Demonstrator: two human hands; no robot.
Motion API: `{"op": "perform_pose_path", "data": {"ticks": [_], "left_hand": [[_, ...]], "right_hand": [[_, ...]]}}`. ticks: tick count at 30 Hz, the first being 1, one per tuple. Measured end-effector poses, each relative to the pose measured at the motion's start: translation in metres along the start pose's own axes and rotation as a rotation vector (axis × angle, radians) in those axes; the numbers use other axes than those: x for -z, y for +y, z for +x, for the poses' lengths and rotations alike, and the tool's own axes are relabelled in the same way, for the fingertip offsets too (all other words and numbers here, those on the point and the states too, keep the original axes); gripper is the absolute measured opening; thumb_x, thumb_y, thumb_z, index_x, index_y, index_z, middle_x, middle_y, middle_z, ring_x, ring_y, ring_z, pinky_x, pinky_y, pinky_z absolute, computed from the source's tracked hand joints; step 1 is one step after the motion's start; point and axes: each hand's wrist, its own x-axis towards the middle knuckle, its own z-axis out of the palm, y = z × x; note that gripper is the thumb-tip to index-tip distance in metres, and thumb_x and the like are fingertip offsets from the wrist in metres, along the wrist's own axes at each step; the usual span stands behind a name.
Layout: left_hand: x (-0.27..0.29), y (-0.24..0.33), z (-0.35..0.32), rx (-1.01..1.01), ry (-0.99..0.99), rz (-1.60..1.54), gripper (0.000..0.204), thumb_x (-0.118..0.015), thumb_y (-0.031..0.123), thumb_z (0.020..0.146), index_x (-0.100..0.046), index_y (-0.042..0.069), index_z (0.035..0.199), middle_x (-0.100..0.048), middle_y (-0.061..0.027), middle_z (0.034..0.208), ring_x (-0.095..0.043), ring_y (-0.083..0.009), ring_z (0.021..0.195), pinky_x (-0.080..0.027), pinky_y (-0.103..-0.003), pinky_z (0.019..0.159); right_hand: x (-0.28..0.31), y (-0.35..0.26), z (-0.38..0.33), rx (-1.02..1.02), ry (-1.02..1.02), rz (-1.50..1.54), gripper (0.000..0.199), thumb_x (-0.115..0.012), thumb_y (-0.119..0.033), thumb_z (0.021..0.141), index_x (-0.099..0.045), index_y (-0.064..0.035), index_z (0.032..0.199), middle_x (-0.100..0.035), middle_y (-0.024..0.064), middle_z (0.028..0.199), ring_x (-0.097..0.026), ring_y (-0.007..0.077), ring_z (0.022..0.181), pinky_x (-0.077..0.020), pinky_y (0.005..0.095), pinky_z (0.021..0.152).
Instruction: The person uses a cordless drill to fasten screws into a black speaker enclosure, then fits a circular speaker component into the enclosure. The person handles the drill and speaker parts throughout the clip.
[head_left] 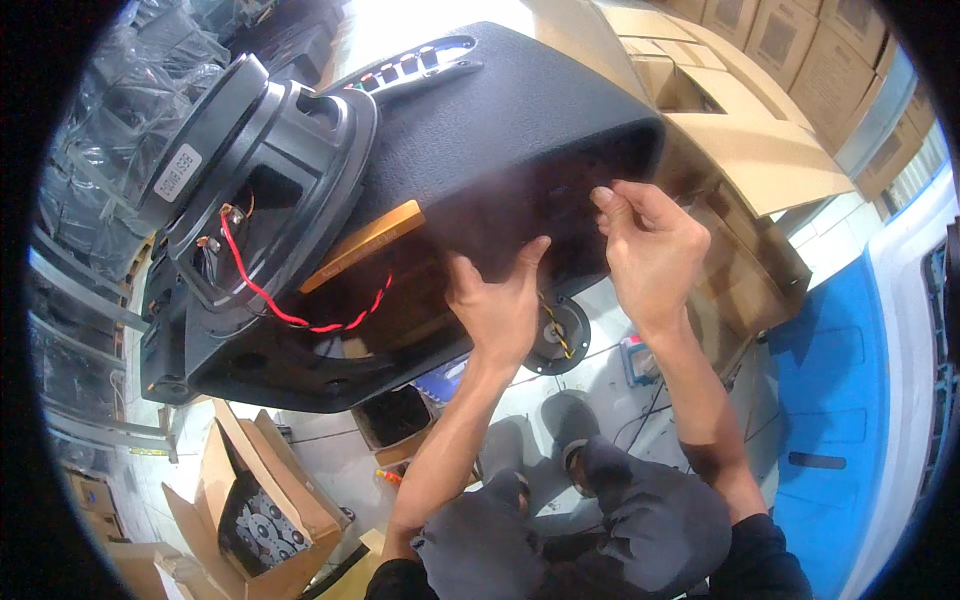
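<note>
A large black speaker cabinet [530, 110] lies tilted before me, its open front facing down toward me. At its near side my left hand [497, 310] has thumb and fingers spread, with nothing visible in it. My right hand [655, 250] is raised by the cabinet's right corner, fingertips pinched together; anything between them is too small to make out. A black woofer [325, 165] rests on the cabinet's left part, with a twisted red wire [255, 285] running from it. Beside it is a gold bar [365, 245]. Below the hands, a round black part [562, 345] carries a yellow-and-black wire.
An opened carton [750, 150] stands at the far right, beside a blue plastic surface [830, 390]. Another open carton [270, 440] with patterned contents is at lower left. A small open box [395, 420] sits on the tiled floor below the cabinet. Plastic-wrapped goods [110, 140] fill the left.
</note>
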Motion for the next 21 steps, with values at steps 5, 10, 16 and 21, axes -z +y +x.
{"op": "perform_pose_path", "data": {"ticks": [5,10,16,21], "left_hand": [[0.003,0.004,-0.004,-0.018,0.009,-0.014,0.047,-0.080,0.028,0.082,-0.056,-0.006,0.105,-0.067,-0.0130,0.095,-0.062,-0.0209,0.085,-0.050,-0.034,0.080],[0.001,0.004,0.000,-0.042,0.020,-0.050,0.048,-0.080,0.028,0.083,-0.056,-0.006,0.107,-0.067,-0.0138,0.099,-0.062,-0.0210,0.088,-0.049,-0.034,0.082],[-0.004,0.003,0.002,-0.068,0.040,-0.069,0.048,-0.080,0.028,0.083,-0.056,-0.005,0.108,-0.066,-0.0138,0.102,-0.062,-0.0219,0.090,-0.048,-0.035,0.084],[-0.005,-0.001,0.005,-0.083,0.041,-0.056,0.049,-0.080,0.030,0.083,-0.057,-0.005,0.107,-0.067,-0.0143,0.102,-0.062,-0.0230,0.090,-0.047,-0.036,0.086]], "right_hand": [[0.005,-0.005,-0.001,0.023,-0.030,-0.146,0.009,-0.076,-0.007,0.078,-0.071,0.0000,0.077,-0.067,0.0131,0.065,-0.065,0.0187,0.054,-0.0501,0.0289,0.054],[-0.004,0.004,0.001,0.075,0.028,-0.010,0.012,-0.078,-0.007,0.077,-0.069,0.0000,0.081,-0.066,0.0120,0.065,-0.063,0.0208,0.051,-0.0487,0.0306,0.051],[-0.005,0.013,-0.001,0.378,0.130,-0.122,0.024,-0.080,-0.011,0.076,-0.067,-0.0009,0.094,-0.066,0.0132,0.088,-0.063,0.0286,0.082,-0.0504,0.0370,0.072],[-0.008,0.021,0.008,0.491,0.248,-0.128,0.070,-0.086,-0.024,0.071,-0.051,0.0025,0.125,-0.055,0.0199,0.119,-0.053,0.0376,0.109,-0.0426,0.0438,0.096]]}}
